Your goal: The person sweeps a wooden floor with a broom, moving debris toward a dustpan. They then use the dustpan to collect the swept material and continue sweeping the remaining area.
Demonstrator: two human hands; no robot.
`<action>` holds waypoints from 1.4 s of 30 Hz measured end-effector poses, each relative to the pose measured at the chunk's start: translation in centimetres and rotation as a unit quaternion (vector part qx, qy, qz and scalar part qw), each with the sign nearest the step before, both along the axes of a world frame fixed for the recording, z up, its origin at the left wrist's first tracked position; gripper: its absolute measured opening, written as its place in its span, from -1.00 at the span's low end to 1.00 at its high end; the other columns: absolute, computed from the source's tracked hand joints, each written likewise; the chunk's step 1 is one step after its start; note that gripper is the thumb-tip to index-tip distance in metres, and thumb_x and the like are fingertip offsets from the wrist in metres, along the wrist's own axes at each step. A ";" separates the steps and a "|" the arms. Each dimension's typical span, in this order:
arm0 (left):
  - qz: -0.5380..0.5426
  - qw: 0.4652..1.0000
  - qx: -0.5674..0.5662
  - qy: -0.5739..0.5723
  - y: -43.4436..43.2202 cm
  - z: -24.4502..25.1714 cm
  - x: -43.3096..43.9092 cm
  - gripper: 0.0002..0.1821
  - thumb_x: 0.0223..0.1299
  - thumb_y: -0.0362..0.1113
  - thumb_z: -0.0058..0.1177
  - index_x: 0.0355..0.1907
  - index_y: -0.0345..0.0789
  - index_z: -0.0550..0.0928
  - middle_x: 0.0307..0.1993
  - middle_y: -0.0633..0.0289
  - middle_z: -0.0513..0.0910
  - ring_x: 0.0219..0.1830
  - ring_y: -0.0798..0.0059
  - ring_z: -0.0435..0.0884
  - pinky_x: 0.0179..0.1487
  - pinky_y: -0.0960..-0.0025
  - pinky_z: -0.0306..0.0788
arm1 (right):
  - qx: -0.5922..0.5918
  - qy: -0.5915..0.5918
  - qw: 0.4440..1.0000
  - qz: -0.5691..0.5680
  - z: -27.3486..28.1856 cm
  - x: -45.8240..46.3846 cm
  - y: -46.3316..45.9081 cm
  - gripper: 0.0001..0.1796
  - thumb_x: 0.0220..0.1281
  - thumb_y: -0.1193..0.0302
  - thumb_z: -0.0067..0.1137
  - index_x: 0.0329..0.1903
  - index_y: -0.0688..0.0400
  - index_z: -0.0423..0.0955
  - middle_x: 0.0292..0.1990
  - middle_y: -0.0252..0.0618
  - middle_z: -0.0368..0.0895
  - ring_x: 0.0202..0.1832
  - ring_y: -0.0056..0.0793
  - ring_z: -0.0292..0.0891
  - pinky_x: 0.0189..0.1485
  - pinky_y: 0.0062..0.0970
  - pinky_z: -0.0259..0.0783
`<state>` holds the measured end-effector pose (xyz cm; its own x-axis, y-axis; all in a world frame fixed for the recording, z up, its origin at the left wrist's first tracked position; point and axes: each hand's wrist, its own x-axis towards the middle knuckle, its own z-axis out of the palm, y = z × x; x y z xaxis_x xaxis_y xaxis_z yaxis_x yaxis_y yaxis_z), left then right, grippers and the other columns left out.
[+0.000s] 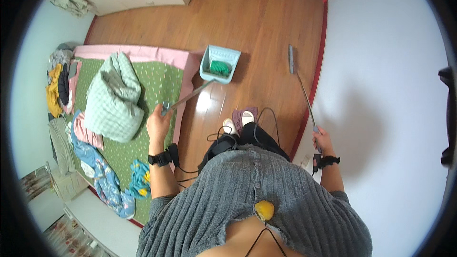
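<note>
My left hand (158, 125) grips the upper end of the metal handle (194, 95) of a long-handled dustpan. Its light blue pan (220, 49) hangs over or rests on the floor beside the bed's corner; I cannot tell which. Inside the pan lies a bright green, textured object (219, 67). At the right, my right hand (322, 141) holds the grey grip of a broom with a thin metal handle (305, 94). The narrow grey broom head (291, 59) is at the far end, over the floor near the wall; its bristles are not visible.
A bed with a green patterned sheet (160, 78) stands at left, bearing a folded pale green quilt (114, 103) and scattered clothes. A purple cloth (240, 117) lies under my slippers on the wood floor (264, 18). Black cables (276, 123) hang by my legs. A white wall (375, 60) runs along the right.
</note>
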<state>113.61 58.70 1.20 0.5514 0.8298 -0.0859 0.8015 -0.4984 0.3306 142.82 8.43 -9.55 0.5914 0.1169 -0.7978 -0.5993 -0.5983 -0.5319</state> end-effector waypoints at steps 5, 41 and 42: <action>-0.019 1.000 -0.011 0.012 5.1 -1.0 7.3 -0.59 0.01 -0.06 0.13 -0.12 -0.25 0.54 -0.44 -0.06 0.60 -0.31 -0.05 0.58 -0.28 0.10 0.43 | -0.013 -0.011 0.999 -0.034 -0.4 3.7 4.1 -0.44 0.17 0.42 0.04 0.27 0.09 0.23 -0.70 -0.37 0.36 -0.78 -0.55 0.26 -0.76 -0.51 0.19; -0.228 0.973 -0.024 0.031 30.4 -2.0 84.5 -0.63 0.02 -0.13 0.13 -0.08 -0.18 0.54 -0.27 0.01 0.63 -0.21 0.04 0.61 -0.21 0.15 0.48 | 0.065 0.105 0.964 -0.237 -0.5 61.4 26.4 -0.89 0.18 0.43 0.02 -0.31 0.21 0.36 -0.66 -0.27 0.41 -0.70 -0.48 0.34 -0.69 -0.47 0.25; -0.230 0.972 -0.022 0.034 31.1 -2.1 86.0 -0.63 0.02 -0.13 0.14 -0.08 -0.18 0.54 -0.27 0.01 0.63 -0.21 0.04 0.61 -0.21 0.14 0.48 | 0.045 0.102 0.971 -0.213 -0.9 63.8 28.1 -0.89 0.18 0.43 0.01 -0.31 0.21 0.36 -0.66 -0.27 0.41 -0.71 -0.48 0.33 -0.69 -0.46 0.25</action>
